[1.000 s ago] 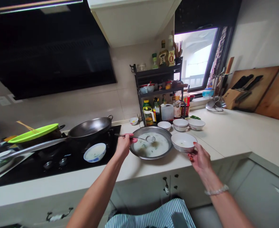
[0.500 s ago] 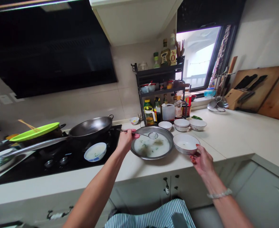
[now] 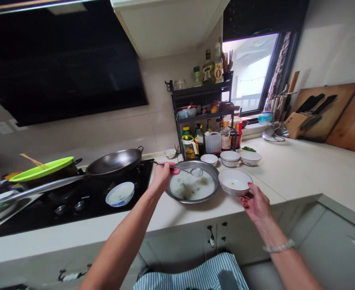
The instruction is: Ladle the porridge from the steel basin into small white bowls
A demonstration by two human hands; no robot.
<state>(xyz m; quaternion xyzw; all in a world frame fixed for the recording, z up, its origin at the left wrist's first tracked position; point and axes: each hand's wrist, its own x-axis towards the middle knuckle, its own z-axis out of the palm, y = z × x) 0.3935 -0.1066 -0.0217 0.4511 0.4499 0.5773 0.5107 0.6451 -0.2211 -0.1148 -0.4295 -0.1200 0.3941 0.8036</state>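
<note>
My left hand [image 3: 163, 176] is closed round the handle of a metal ladle [image 3: 197, 172]. The ladle's bowl hangs over a wide steel basin [image 3: 192, 200] of white, soupy food with green bits. In my right hand [image 3: 256, 201] is a white bowl [image 3: 235, 180] with a dark rim, held beside the basin's right edge and tilted a little. A small dark speck shows inside it. Behind the basin stand a small white bowl [image 3: 209, 160], a stack of white bowls [image 3: 230, 157] and another bowl [image 3: 250, 158].
A filled blue-and-white bowl [image 3: 120, 195] rests on the black hob [image 3: 95, 201], near a wok [image 3: 114, 162] and a bright green colander [image 3: 44, 169]. A dark rack [image 3: 201, 92] with bottles stands at the back. A knife block [image 3: 296, 124] and cutting boards [image 3: 331, 108] are at the right.
Little differs. The ladle stays over the basin and the bowl keeps its place beside it. The whole view has shifted slightly.
</note>
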